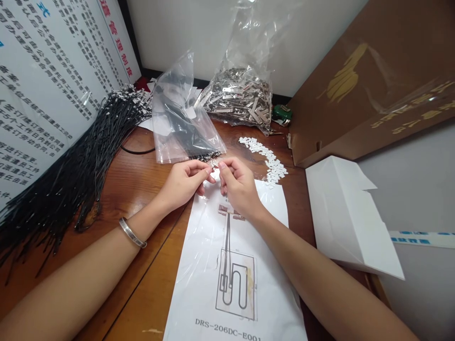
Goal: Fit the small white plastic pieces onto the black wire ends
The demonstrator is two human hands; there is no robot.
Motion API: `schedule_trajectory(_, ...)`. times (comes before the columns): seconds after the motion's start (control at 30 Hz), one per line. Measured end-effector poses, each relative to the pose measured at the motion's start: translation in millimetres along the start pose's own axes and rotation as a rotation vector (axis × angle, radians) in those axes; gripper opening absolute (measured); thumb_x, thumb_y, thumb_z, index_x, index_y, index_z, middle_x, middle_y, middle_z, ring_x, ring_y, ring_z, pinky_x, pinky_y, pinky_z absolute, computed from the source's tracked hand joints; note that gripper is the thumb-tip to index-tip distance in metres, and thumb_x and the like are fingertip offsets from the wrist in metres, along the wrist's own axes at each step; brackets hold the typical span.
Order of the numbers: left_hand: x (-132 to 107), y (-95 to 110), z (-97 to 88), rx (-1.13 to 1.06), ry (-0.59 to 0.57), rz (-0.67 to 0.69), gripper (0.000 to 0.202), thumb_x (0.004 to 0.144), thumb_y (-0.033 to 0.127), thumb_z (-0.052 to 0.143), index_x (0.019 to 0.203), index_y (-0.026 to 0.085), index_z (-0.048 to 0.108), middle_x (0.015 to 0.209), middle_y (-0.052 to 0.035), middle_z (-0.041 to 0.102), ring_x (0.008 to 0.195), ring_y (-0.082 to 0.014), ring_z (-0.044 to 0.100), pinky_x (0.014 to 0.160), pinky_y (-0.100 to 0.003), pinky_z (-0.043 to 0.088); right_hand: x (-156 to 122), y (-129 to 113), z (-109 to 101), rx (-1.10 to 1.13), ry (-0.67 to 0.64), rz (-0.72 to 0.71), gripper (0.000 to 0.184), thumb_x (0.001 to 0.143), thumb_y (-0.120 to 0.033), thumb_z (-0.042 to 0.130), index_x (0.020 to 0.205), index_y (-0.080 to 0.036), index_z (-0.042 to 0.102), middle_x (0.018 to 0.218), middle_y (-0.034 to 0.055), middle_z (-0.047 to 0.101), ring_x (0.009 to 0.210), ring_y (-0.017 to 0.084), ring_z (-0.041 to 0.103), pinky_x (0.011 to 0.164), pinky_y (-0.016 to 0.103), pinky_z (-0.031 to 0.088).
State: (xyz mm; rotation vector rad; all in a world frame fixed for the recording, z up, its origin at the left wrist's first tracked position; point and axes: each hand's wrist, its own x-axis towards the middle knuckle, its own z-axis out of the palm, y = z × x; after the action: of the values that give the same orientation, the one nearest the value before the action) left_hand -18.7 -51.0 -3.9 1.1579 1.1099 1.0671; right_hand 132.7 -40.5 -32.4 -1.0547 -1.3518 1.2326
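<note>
Left of the fingers, thin black cords with pale tips (110, 125) lie in a thick bundle. The left hand (188, 182) has thumb and fingertips pinched together; whether they clasp anything tiny, I cannot tell. Just beyond stands a clear plastic bag with dark contents (174, 118); below, a white printed sheet (199, 284). Farther beyond, a clear bag bulges with silver metal clips (241, 97). The right hand (239, 187) pinches likewise, contents hidden. Beyond its fingers, small white rectangular pieces (273, 166) lie loose: seemingly plenty left, nothing identifiably finished.
</note>
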Motion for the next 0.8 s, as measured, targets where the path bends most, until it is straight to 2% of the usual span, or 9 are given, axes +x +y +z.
schedule_trajectory(0.17, 0.4, -1.4, -0.6, 0.000, 0.005, -0.005, 0.023, 0.074, 0.033, 0.074, 0.077, 0.013, 0.064, 0.071, -0.0031, 0.070, 0.045, -0.0068, 0.054, 0.045, -0.020, 0.047, -0.7, -2.9, -0.3, -0.025, 0.013, -0.049, 0.024, 0.087, -0.045, 0.064, 0.091, -0.021, 0.061, 0.057, -0.0060, 0.048, 0.047, 0.008, 0.041, 0.043, 0.024, 0.033)
schedule_trajectory(0.33, 0.3, -3.8, -1.4, 0.012, -0.033, 0.020, 0.026, 0.075, 0.037, 0.073, 0.077, 0.013, 0.064, 0.073, -0.0035, 0.070, 0.046, -0.0070, 0.055, 0.046, -0.020, 0.047, -1.2, -4.0, -0.3, -0.095, 0.040, -0.088, 0.020, 0.085, -0.039, 0.066, 0.086, -0.020, 0.067, 0.056, -0.0053, 0.051, 0.047, 0.008, 0.041, 0.044, 0.025, 0.031)
schedule_trajectory(0.53, 0.3, -5.3, -1.6, 0.010, -0.049, 0.012, 0.025, 0.076, 0.037, 0.072, 0.076, 0.013, 0.063, 0.067, -0.0017, 0.066, 0.047, -0.0077, 0.055, 0.045, -0.020, 0.046, -3.1, -4.3, -0.5, -0.102, -0.035, -0.092, 0.018, 0.085, -0.033, 0.065, 0.091, -0.018, 0.071, 0.048, -0.0078, 0.045, 0.043, 0.008, 0.036, 0.044, 0.025, 0.028)
schedule_trajectory(0.8, 0.7, -6.3, -2.4, 0.033, -0.043, 0.051, 0.022, 0.079, 0.034, 0.069, 0.075, 0.014, 0.061, 0.069, -0.0005, 0.065, 0.047, -0.0070, 0.054, 0.045, -0.020, 0.046, -3.6, -4.8, -0.6, -0.128, -0.001, -0.099, 0.015, 0.083, -0.030, 0.067, 0.087, -0.017, 0.073, 0.046, -0.0091, 0.039, 0.043, 0.007, 0.030, 0.044, 0.025, 0.023)
